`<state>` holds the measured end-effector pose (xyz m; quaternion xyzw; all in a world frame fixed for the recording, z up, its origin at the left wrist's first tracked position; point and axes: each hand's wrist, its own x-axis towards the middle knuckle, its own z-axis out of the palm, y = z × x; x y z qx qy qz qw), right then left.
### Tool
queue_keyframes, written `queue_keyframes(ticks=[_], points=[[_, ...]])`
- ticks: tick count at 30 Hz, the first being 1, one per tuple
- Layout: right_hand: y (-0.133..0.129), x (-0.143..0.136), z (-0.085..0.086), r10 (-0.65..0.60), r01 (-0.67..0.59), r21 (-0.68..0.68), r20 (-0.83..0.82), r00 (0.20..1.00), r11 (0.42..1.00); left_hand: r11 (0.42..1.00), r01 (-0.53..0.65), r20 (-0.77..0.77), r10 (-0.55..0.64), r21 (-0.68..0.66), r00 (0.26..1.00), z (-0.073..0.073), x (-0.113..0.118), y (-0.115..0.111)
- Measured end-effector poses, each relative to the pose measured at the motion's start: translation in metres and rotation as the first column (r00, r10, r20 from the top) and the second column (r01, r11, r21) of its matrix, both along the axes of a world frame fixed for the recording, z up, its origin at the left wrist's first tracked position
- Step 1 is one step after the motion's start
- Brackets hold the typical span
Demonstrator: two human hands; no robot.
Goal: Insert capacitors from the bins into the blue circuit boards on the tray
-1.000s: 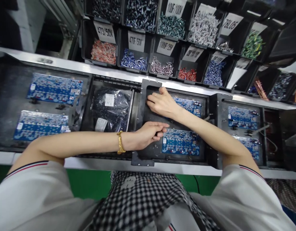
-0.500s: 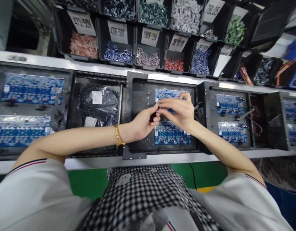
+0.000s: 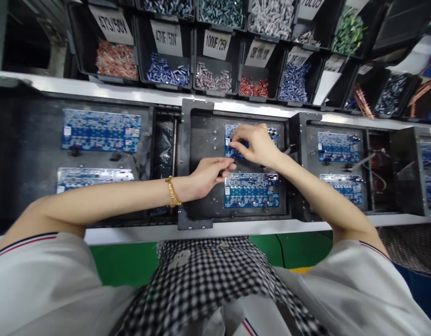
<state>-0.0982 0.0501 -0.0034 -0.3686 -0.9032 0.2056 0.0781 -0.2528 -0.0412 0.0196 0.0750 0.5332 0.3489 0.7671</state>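
A black carrier tray point(image 3: 201, 140) in front of me holds two blue circuit boards. My right hand point(image 3: 254, 145) rests on the upper board point(image 3: 230, 140), its fingertips pinched together on a small part at the board's left end. My left hand point(image 3: 209, 174), with a gold bracelet on the wrist, hovers just left of the lower board point(image 3: 251, 190). Its fingers are curled shut, seemingly around small dark components that I can barely see. The two hands are a few centimetres apart.
Black bins point(image 3: 166, 56) of loose capacitors and resistors with value labels line the shelf behind. A carrier with two more boards point(image 3: 100, 130) lies to the left, another point(image 3: 337, 158) to the right. A bag of dark parts point(image 3: 164, 144) shows between the left and middle carriers.
My right hand left the left hand and went up to the upper board. The left carrier now lies further right, hiding most of the bag of parts.
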Motion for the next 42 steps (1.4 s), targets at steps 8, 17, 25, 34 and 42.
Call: queue_keyframes(ticks=[8,17,25,34,42], points=[[0.008,-0.011,-0.009,0.075,-0.078,0.014,0.147,0.986,0.997,0.999,-0.043,-0.002,0.043,0.019,0.999,-0.006,-0.017,0.004],[0.003,-0.017,-0.012,0.049,-0.057,0.052,0.140,0.989,0.997,0.999,-0.043,0.018,0.042,0.029,0.999,-0.007,-0.022,0.002],[0.003,-0.017,-0.016,0.022,-0.026,0.043,0.096,0.995,0.999,0.998,-0.067,0.065,0.068,-0.020,0.996,-0.006,-0.023,0.002],[-0.006,-0.019,-0.015,0.025,-0.055,0.161,0.183,0.983,0.985,0.994,-0.051,0.081,0.058,-0.093,0.995,0.000,-0.023,0.004],[-0.038,-0.007,0.023,-0.003,0.003,0.011,0.005,1.000,1.000,0.998,-0.032,0.161,0.041,-0.059,0.986,0.004,-0.007,-0.002]])
